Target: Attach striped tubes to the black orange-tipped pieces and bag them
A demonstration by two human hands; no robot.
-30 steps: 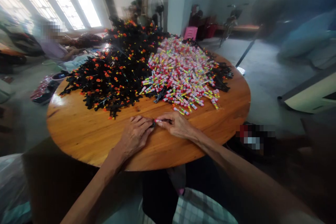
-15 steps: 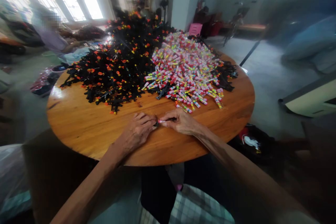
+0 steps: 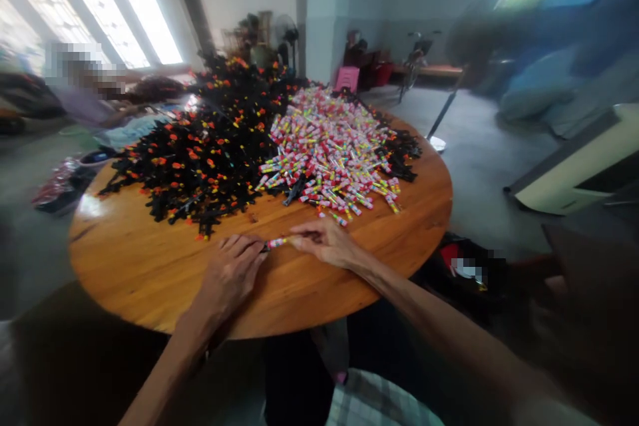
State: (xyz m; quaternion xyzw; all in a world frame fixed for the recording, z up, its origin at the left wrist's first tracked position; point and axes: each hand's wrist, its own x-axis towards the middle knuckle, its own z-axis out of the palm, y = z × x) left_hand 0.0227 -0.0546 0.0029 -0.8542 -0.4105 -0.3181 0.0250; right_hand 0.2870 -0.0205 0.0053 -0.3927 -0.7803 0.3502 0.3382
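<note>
I'd hold the labelled tube [image 3: 277,243] straight: right hand [image 3: 328,243] pinching it, left hand [image 3: 235,267] clamping the dark part [image 3: 265,247] beside it.

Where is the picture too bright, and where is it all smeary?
Head view: the windows are washed out white, with glare on the left of the table; head view, too: the far left and right sides are smeary.

Pretty dim room, blown-out windows [image 3: 150,18] upper left, glare on the table's [image 3: 92,208] left side, edges smeared and stretched.
</note>
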